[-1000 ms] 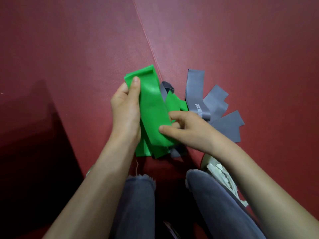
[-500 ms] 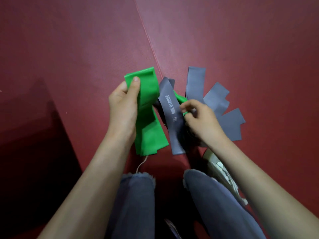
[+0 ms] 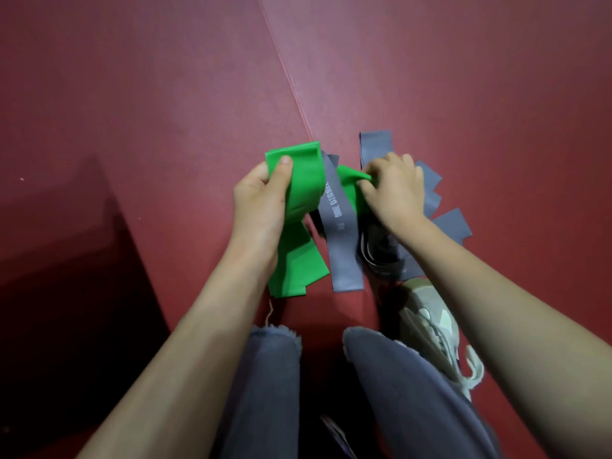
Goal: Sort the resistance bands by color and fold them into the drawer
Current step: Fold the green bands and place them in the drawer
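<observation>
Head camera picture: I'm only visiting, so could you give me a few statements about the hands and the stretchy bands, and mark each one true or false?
1. The left hand grips flat green rubber bands. True.
2. The right hand rests idle on the red mat floor. False: it pinches a separate green band among the grey ones.
3. A grey band with white lettering lies between the two hands. True.
4. An open drawer stands beside the bands. False: none is in view.
</observation>
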### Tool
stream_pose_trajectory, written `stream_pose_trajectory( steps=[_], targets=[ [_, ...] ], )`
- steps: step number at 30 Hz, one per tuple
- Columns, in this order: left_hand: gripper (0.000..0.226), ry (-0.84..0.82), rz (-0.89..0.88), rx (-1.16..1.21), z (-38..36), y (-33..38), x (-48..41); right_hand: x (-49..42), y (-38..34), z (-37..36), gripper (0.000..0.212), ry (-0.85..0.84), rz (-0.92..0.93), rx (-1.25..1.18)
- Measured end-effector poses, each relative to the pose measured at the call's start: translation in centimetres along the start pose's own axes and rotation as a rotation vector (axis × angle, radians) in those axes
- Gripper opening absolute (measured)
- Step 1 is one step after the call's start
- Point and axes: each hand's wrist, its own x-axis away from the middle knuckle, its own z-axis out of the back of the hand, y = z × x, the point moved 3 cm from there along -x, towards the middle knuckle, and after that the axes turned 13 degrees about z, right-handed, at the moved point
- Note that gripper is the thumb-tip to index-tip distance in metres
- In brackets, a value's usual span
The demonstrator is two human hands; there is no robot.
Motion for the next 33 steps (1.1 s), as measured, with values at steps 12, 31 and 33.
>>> stream_pose_trajectory(
  steps=[12, 31, 33],
  targets=[
    [0.019, -0.396, -0.029, -0.238, -3.3, 9.7, 11.4, 7.6, -7.2, 17.7, 0.028, 0.256, 0.24, -1.061],
    [0.022, -0.497, -0.327, -0.077, -1.7, 16.3, 36.4, 23.2, -13.0, 28.5, 0.054, -0.286, -0.243, -1.511],
    [0.022, -0.505, -0.365, -0.058, -1.3, 16.3, 38.5, 24.9, -13.2, 28.7, 0.054, -0.289, -0.251, -1.455]
  ],
)
